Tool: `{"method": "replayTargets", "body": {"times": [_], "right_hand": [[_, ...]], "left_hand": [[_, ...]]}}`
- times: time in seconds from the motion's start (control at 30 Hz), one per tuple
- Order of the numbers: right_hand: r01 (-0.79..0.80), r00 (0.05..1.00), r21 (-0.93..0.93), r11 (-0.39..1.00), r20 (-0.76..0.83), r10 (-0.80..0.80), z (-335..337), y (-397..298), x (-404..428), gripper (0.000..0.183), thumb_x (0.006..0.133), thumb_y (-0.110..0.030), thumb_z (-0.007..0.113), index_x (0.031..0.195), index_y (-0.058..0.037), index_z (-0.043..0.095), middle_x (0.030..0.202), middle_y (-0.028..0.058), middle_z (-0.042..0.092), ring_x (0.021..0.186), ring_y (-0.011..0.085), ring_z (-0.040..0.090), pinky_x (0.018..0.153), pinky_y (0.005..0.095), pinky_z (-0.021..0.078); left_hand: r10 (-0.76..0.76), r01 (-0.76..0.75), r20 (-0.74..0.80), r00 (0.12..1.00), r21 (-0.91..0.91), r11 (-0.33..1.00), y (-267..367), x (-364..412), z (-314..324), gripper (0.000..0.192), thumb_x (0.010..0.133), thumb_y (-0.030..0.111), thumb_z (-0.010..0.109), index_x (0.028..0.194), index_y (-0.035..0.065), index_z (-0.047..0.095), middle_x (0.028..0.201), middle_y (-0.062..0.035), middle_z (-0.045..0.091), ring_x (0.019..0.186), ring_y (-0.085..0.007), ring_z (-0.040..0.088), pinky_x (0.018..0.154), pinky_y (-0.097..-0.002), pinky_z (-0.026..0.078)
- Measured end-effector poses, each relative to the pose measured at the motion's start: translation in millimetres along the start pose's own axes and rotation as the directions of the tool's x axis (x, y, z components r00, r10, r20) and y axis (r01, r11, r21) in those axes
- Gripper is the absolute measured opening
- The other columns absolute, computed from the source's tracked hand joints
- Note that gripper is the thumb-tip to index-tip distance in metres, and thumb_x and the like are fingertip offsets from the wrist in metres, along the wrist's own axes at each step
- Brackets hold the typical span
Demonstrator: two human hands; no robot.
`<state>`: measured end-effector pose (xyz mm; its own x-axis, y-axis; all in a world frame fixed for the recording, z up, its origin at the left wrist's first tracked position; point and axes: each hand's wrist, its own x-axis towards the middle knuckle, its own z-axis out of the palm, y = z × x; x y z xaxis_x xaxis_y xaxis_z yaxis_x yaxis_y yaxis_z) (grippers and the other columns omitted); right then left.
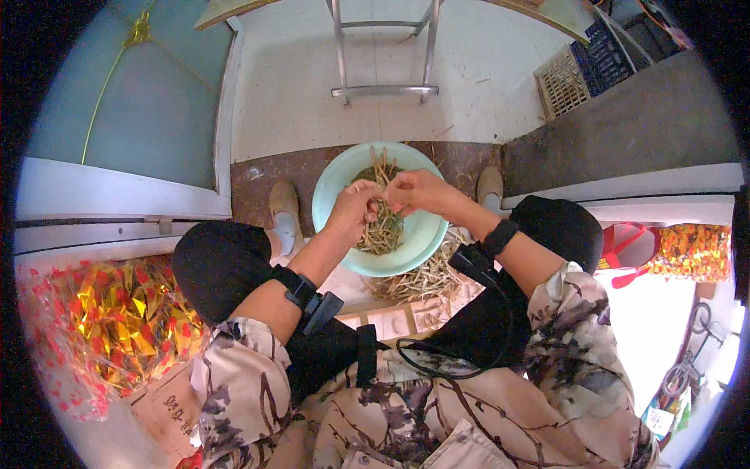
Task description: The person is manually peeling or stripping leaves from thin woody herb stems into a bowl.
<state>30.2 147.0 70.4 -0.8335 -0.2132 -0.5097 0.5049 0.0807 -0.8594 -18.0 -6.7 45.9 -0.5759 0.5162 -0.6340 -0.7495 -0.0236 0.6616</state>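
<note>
A pale green plastic basin [326, 211] stands on the floor between my feet. Inside it lie many dry, straw-coloured pods [379, 231], some of them long ones leaning at the far side, over small greenish bits. Above the basin, my left hand [358, 205] and my right hand [415, 190] meet at the fingertips. Both are pinched on a small pale piece that looks like a dried pod, mostly hidden by the fingers. Outside the basin, at its near right, spreads a heap of dry husks [419, 281].
A metal-legged stand [384, 90] is ahead. Left are a glass-paned door [158, 111], a gold-foil bundle in clear wrap [129, 316] and a cardboard box [167, 404] bearing writing. Plastic crates [565, 85] stand far right; a red-strapped slipper [630, 246] lies nearer. A cable crosses my lap.
</note>
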Motion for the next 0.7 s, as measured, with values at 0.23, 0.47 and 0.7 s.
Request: {"method": "replayTargets", "body": {"times": [0.23,0.47,0.7], "right_hand": [[0.047,0.991,-0.062,0.997,-0.119,-0.054,9,9,9,0.016,0.073,-0.017,0.057,0.07,-0.0024,0.053,0.063,0.0029,0.054,0.056,0.008,0.051,0.051,0.0201,0.0433],[0.192,0.964,0.003,0.981,-0.187,-0.188,13,15,13,0.017,0.072,-0.017,0.057,0.064,-0.0023,0.055,0.054,0.0023,0.052,0.047,0.0086,0.048,0.042,0.0209,0.0386],[0.167,0.958,0.051,0.985,-0.245,-0.15,15,16,11,0.018,0.074,-0.017,0.053,0.066,-0.0011,0.057,0.053,0.0026,0.051,0.046,0.0087,0.047,0.043,0.0217,0.039]], "left_hand": [[0.005,0.004,0.079,0.997,-0.114,0.993,1,2,0,0.007,0.076,0.012,0.048,0.08,0.0083,0.046,0.064,0.0006,0.046,0.05,-0.006,0.042,0.037,-0.014,0.029],[-0.042,0.058,0.09,0.995,-0.188,0.98,-2,10,-9,0.006,0.076,0.011,0.048,0.078,0.0081,0.044,0.065,-0.0005,0.046,0.05,-0.0067,0.042,0.031,-0.0147,0.025],[-0.073,0.082,0.045,0.996,-0.251,0.964,-5,12,-9,0.007,0.075,0.008,0.049,0.07,0.0069,0.045,0.062,-0.0023,0.047,0.046,-0.0064,0.038,0.032,-0.0157,0.024]]}}
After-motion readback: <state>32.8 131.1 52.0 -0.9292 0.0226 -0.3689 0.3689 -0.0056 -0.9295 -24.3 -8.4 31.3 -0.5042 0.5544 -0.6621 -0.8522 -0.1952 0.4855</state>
